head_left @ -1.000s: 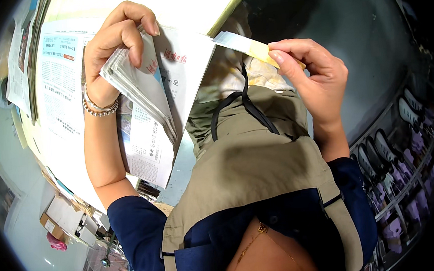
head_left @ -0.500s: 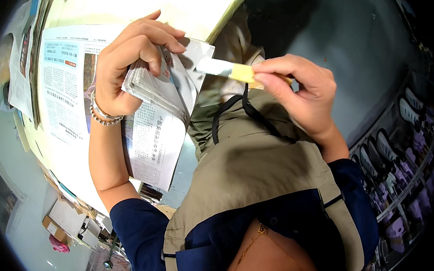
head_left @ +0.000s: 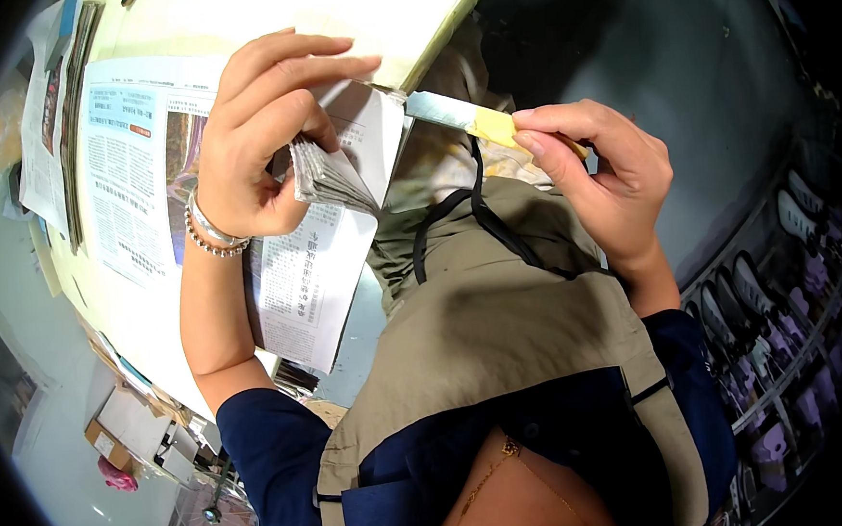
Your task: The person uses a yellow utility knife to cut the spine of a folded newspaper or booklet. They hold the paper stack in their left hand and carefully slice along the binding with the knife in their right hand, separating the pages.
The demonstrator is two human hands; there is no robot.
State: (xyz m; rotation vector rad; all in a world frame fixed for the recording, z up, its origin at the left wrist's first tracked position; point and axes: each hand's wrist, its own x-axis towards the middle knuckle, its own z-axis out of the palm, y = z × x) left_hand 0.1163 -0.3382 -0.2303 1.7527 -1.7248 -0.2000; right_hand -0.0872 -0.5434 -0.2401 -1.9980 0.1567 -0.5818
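Observation:
My left hand (head_left: 263,128) grips a folded newspaper (head_left: 327,225) at the edge of a pale table (head_left: 281,16), thumb and fingers pinching the thick fold. A beaded bracelet and a metal bangle circle that wrist. My right hand (head_left: 608,170) holds a flat tool with a yellow handle and a thin metal blade (head_left: 450,115). The blade tip touches the newspaper's upper right corner, at the fold. Both hands are raised in front of my khaki apron (head_left: 503,335).
More open newspaper sheets (head_left: 126,175) lie on the table to the left. Cardboard boxes (head_left: 128,435) and a small fan (head_left: 210,512) stand on the floor at lower left. Racks of packed goods (head_left: 781,318) line the right side. Dark floor lies beyond my right hand.
My right hand moved left, bringing the blade tip from clear of the paper up to its corner. My left hand closed tighter on the fold and shifted slightly right.

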